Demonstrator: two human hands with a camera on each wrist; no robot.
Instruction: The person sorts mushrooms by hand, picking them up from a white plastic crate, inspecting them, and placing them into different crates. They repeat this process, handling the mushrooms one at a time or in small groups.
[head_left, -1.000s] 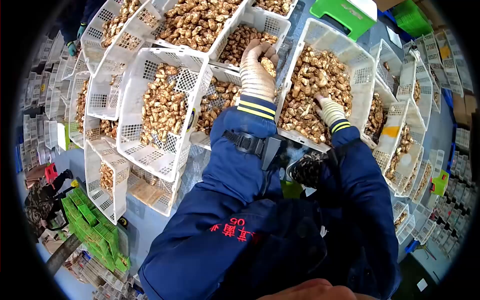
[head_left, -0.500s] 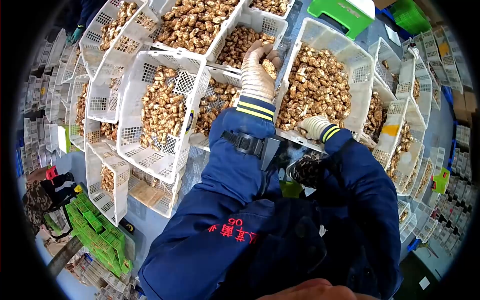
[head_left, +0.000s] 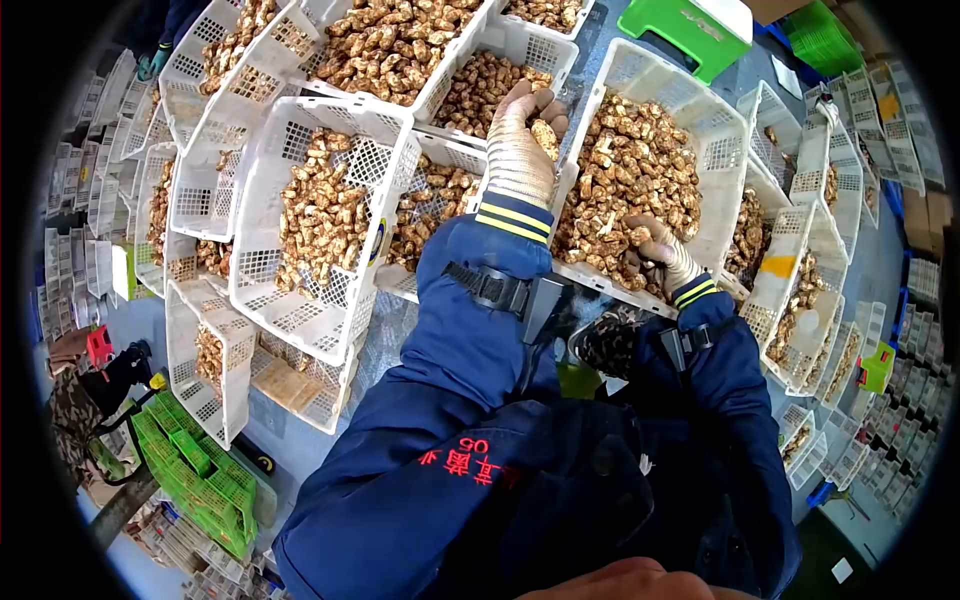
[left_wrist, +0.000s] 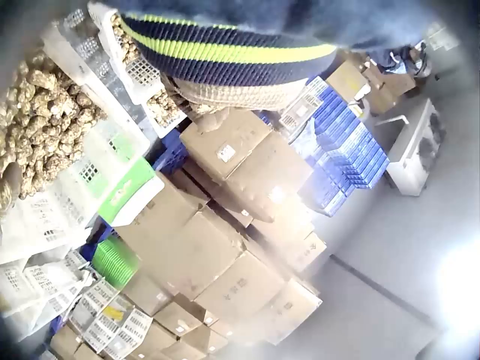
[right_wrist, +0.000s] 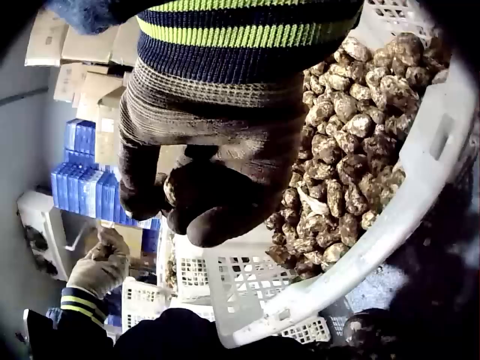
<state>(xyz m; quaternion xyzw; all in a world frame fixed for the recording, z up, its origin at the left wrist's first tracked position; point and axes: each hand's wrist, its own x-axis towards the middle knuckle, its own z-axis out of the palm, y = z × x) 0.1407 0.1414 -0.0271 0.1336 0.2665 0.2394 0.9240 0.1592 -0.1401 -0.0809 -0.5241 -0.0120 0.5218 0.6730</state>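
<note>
My gloved left hand is raised between two crates in the head view, its fingers curled round a pale brown mushroom. In the head view my gloved right hand is low over the near end of the large white crate, which holds a heap of knobbly brown mushrooms. The right wrist view has this hand close up, fingers bent toward the thumb. Part of a mushroom shows between them, the rest hidden by the glove.
More white crates of mushrooms stand to the left, with others on the right. A green stool is beyond the large crate. Green crates sit at lower left, near another person. Cardboard boxes are stacked in the left wrist view.
My right hand has drawn back from the heap to the crate's near edge, then shifted right and turned, now with a mushroom at its fingers. The left hand keeps its mushroom, nearly still.
</note>
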